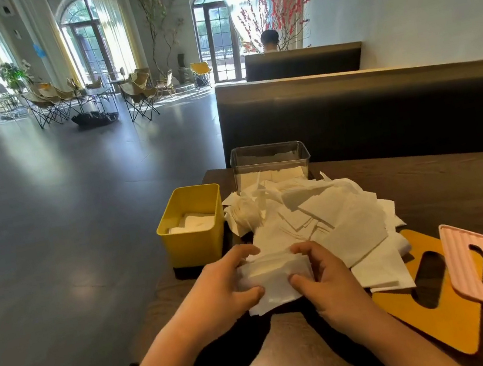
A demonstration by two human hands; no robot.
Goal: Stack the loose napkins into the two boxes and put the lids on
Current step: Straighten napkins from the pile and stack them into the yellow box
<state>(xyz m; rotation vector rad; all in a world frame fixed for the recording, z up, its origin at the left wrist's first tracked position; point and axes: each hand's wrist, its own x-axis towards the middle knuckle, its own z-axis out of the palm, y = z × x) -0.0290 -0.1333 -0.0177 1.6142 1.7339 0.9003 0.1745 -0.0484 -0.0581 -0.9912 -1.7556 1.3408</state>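
Seen from the head camera, a small stack of napkins [273, 276] sat over the counter's [441, 181] near edge. The left hand [220, 291] and right hand [324, 284] each had their grip clamped on one end, the stack's long axis running side to side. The yellow box [192, 239] stood ahead-left, nearer the left hand. The clear box [270, 162] lay beyond the loose pile [318, 211].

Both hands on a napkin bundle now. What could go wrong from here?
1. The small stack of white paper napkins gripped between left hand and right hand looks uneven, lower sheets sticking out; some may slip free.
2. The yellow rectangular box sits at the left edge of the dark wooden table; a nudge while loading might tip it off.
3. The loose napkin pile overlaps the flat orange slotted lid; pulling it out could scatter sheets.
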